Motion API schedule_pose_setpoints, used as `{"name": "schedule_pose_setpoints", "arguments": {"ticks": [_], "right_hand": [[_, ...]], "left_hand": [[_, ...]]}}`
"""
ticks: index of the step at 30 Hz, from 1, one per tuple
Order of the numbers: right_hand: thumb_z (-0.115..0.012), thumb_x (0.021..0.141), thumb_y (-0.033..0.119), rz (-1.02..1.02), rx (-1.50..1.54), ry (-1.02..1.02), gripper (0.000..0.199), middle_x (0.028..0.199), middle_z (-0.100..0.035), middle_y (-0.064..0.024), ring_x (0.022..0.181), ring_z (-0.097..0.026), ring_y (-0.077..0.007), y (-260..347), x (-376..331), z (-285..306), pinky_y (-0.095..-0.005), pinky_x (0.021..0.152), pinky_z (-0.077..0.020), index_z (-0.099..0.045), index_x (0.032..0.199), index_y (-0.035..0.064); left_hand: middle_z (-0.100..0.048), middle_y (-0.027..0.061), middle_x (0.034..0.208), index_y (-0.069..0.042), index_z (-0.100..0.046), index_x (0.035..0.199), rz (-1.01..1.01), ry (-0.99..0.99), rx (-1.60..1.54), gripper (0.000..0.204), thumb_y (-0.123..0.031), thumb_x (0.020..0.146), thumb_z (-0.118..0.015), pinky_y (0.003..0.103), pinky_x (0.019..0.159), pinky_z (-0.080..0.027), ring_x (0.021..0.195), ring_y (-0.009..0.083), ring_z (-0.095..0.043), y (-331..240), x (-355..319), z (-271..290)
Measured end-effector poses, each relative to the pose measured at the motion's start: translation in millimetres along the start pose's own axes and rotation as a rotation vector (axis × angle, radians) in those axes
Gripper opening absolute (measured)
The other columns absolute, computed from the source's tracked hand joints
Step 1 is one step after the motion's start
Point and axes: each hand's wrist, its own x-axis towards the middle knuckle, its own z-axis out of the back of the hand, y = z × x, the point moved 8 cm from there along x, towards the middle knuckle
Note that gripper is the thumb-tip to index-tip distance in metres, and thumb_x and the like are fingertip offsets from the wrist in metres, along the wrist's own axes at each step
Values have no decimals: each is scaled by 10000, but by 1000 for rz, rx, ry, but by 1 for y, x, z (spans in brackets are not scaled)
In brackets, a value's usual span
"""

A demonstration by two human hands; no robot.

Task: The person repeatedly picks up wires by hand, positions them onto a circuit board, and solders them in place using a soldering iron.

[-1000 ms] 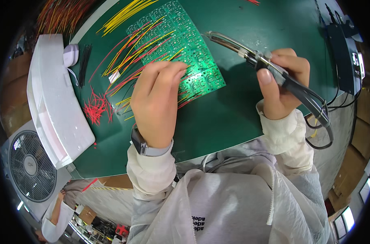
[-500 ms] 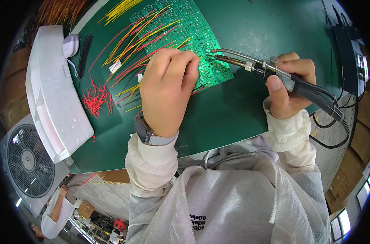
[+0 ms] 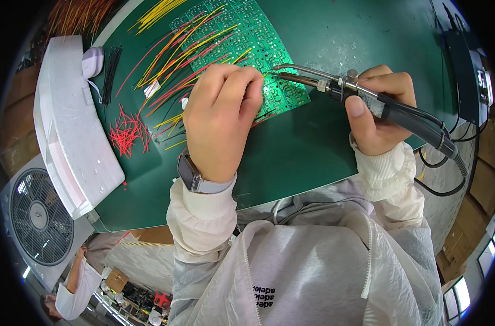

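A green circuit board panel [image 3: 277, 51] lies on the green work mat, with red and yellow wires [image 3: 196, 51] running across its left part. My left hand [image 3: 220, 117] is closed in a pinch over the board's lower left. A short yellow wire end shows at its fingertips; the rest of that wire is hidden by the hand. My right hand [image 3: 380, 108] grips a soldering iron [image 3: 334, 88] with a thin metal feed tube along its top. The iron's tip is at the board, just right of my left fingertips; whether it touches a pad, I cannot tell.
Cut red wires [image 3: 128, 133] lie in a pile on the left, with black wires [image 3: 111, 73] behind them. A white foam block [image 3: 79, 130] borders the mat, with a pale purple case [image 3: 93, 61] on it. A fan [image 3: 41, 217] stands beyond. A dark box [image 3: 467, 76] sits far right.
My right hand and the soldering iron have moved slightly left, bringing the tip nearer my left fingertips. The left hand and board appear shifted a little left; the pinch is unchanged.
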Motion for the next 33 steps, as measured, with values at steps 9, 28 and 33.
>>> {"name": "schedule_pose_setpoints", "arguments": {"ticks": [9, 28, 33], "right_hand": [[-739, 721, 80, -5, 7, 17, 297, 697, -580, -92, 567, -507, -100, 0, 1, -2, -222, 500, -403, -508, 885, -12], [-761, 673, 99, 88, -102, 50, 313, 661, -602, -102, 539, -565, -130, 11, 3, -8, -226, 494, -440, -529, 859, -1], [-714, 768, 140, 121, -141, 139, 317, 734, -562, -122, 594, -525, -144, 16, -1, -15, -253, 554, -439, -469, 908, -7]], "left_hand": [[-593, 51, 841, -21, -629, 857, -1, 9, 15, 143, 50, 747, -686, 248, 584, -468, 648, 124, -568, 0, 0, -2], [-594, 45, 839, -29, -624, 849, -6, 3, 33, 152, 43, 734, -694, 239, 580, -474, 641, 117, -568, 0, -1, -3], [-594, 45, 839, -32, -626, 847, -8, 2, 39, 153, 42, 733, -695, 239, 580, -476, 640, 120, -572, 0, 0, -2]]}}
